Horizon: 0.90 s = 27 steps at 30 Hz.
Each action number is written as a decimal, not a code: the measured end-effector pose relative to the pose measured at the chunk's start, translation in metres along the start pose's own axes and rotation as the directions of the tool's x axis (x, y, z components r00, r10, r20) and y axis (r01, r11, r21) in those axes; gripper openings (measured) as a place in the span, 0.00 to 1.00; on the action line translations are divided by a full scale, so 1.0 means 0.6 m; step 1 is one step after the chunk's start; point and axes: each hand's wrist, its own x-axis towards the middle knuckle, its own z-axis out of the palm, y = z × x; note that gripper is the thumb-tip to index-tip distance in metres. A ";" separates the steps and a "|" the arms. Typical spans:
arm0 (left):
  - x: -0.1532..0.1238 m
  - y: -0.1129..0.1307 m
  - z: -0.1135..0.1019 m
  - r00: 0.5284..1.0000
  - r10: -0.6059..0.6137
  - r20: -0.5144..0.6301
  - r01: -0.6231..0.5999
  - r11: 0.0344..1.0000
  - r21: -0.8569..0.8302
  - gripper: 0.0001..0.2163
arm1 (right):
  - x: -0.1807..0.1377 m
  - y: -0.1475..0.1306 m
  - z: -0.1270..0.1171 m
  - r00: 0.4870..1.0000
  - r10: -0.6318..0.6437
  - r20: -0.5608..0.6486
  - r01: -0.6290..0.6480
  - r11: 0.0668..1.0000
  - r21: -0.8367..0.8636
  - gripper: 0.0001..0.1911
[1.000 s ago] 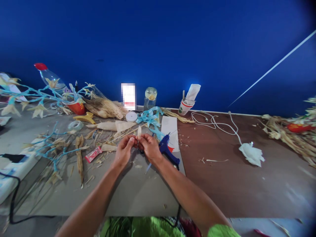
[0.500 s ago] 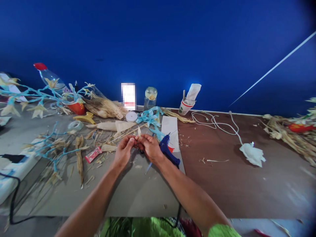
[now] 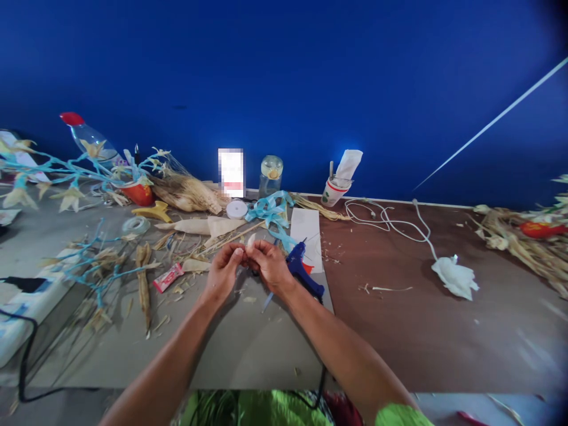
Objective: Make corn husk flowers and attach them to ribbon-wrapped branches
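Observation:
Both hands meet over the middle of the table with their fingertips together. A small pale piece of dried husk point(image 3: 251, 240) pokes up from the pinched fingers of my right hand point(image 3: 271, 266). My left hand point(image 3: 224, 270) is closed in a pinch against it; whatever lies between its fingers is hidden. A blue glue gun point(image 3: 296, 256) lies just right of my right hand, partly over a white sheet point(image 3: 305, 228). Shiny light-blue ribbon point(image 3: 270, 210) is heaped behind the hands.
Blue-wrapped branches with husk flowers point(image 3: 71, 168) spread across the left. Dried husks point(image 3: 186, 192), a red wrapper point(image 3: 168, 277), a yellow tool point(image 3: 153, 211) and a ribbon roll point(image 3: 236, 209) lie near. A jar point(image 3: 271, 176), cup point(image 3: 333, 192) and white cable point(image 3: 399, 225) sit farther back.
The pale husk piece shows less above my fingers and looks more rounded. Both hands stay in nearly the same place, with small finger movements.

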 end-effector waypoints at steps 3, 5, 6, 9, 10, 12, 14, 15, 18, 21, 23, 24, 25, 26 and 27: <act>0.000 0.002 0.001 1.000 -0.008 0.007 0.008 1.000 -0.028 0.13 | 0.002 0.002 -0.001 1.000 -0.015 0.012 0.015 1.000 0.012 0.11; -0.001 0.008 0.005 1.000 0.001 0.019 0.000 1.000 -0.019 0.14 | 0.002 0.002 0.000 1.000 -0.024 0.002 0.024 0.999 0.025 0.10; -0.002 0.012 0.007 1.000 0.004 0.021 -0.004 1.000 -0.008 0.14 | 0.002 0.002 0.000 0.999 -0.033 -0.011 0.033 0.999 0.028 0.09; -0.004 0.026 0.014 1.000 0.006 0.016 -0.007 0.998 0.057 0.15 | 0.001 0.003 0.003 0.994 -0.086 -0.066 0.087 0.996 0.022 0.06; -0.005 0.029 0.015 1.000 0.007 0.017 -0.008 0.997 0.081 0.15 | 0.001 0.004 0.004 0.990 -0.112 -0.081 0.114 0.993 0.012 0.05; -0.005 0.032 0.016 1.000 0.015 0.023 -0.017 0.993 0.121 0.14 | 0.000 0.007 0.005 0.982 -0.168 -0.086 0.165 0.985 -0.039 0.04; -0.003 0.029 0.013 0.999 0.026 0.026 -0.029 0.988 0.153 0.13 | -0.001 0.009 0.005 0.978 -0.198 -0.066 0.191 0.977 -0.096 0.04; -0.002 0.027 0.010 0.999 0.029 0.025 -0.033 0.986 0.163 0.12 | -0.002 0.009 0.005 0.980 -0.194 -0.053 0.188 0.977 -0.100 0.04; 0.001 0.018 0.002 1.000 0.021 0.005 -0.022 0.990 0.141 0.11 | -0.004 0.006 0.001 0.988 -0.151 -0.040 0.151 0.989 0.003 0.13; 0.001 0.017 0.001 0.999 0.014 -0.032 -0.010 0.991 0.132 0.11 | -0.003 -0.003 -0.005 0.992 -0.105 -0.065 0.111 0.990 0.089 0.16; 0.000 0.022 0.005 0.999 0.020 -0.031 -0.014 0.988 0.155 0.11 | 0.000 -0.010 -0.010 0.996 -0.072 -0.059 0.078 0.993 0.091 0.15; -0.001 0.026 0.008 1.000 0.020 -0.024 -0.015 0.986 0.163 0.12 | 0.001 -0.013 -0.011 0.997 -0.059 -0.046 0.062 0.995 0.083 0.17; -0.002 0.030 0.011 1.000 0.017 -0.017 -0.014 0.986 0.167 0.12 | 0.002 -0.015 -0.011 0.998 -0.047 -0.029 0.049 0.996 0.070 0.18; -0.003 0.033 0.014 1.000 0.012 -0.011 -0.010 0.986 0.167 0.12 | 0.002 -0.017 -0.011 0.999 -0.039 -0.015 0.039 0.998 0.053 0.18; -0.004 0.035 0.017 1.000 0.004 -0.005 -0.004 0.986 0.168 0.12 | 0.003 -0.019 -0.010 0.999 -0.036 -0.010 0.037 0.999 0.038 0.18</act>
